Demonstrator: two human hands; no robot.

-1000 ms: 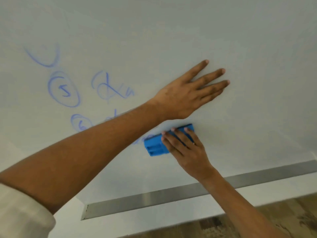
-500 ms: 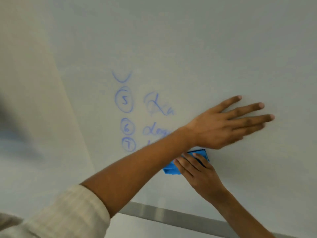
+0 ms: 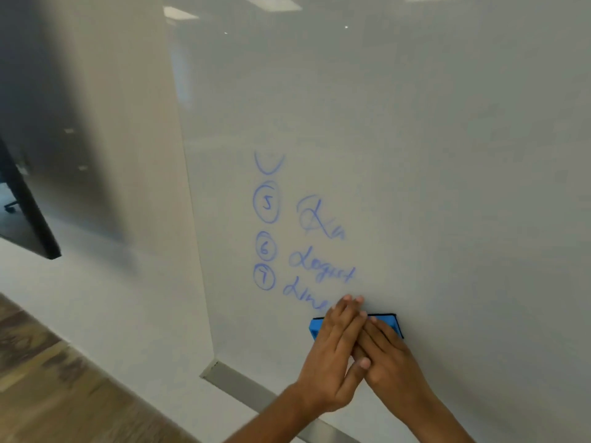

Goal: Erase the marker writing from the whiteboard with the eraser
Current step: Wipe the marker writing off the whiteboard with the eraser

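The blue eraser (image 3: 317, 329) is pressed flat against the whiteboard (image 3: 447, 187), just below and right of the blue marker writing (image 3: 319, 270). The writing has circled numbers 5, 6 and 7 with words beside them, and a loose arc above. My right hand (image 3: 395, 367) holds the eraser from below right, fingers on its back. My left hand (image 3: 332, 356) lies over the eraser's middle and over my right fingers. Its fingertips reach past the eraser's top edge, touching the end of the lowest written line. Most of the eraser is hidden under both hands.
A metal tray rail (image 3: 236, 383) runs along the board's bottom edge. Left of the board is a pale wall (image 3: 134, 187), with a dark panel (image 3: 28, 219) at the far left. Wood floor (image 3: 48, 394) shows at the lower left.
My left hand has left its flat spot on the board above the eraser and come down onto the eraser and my right fingers. The view has swung left and up, showing more writing.
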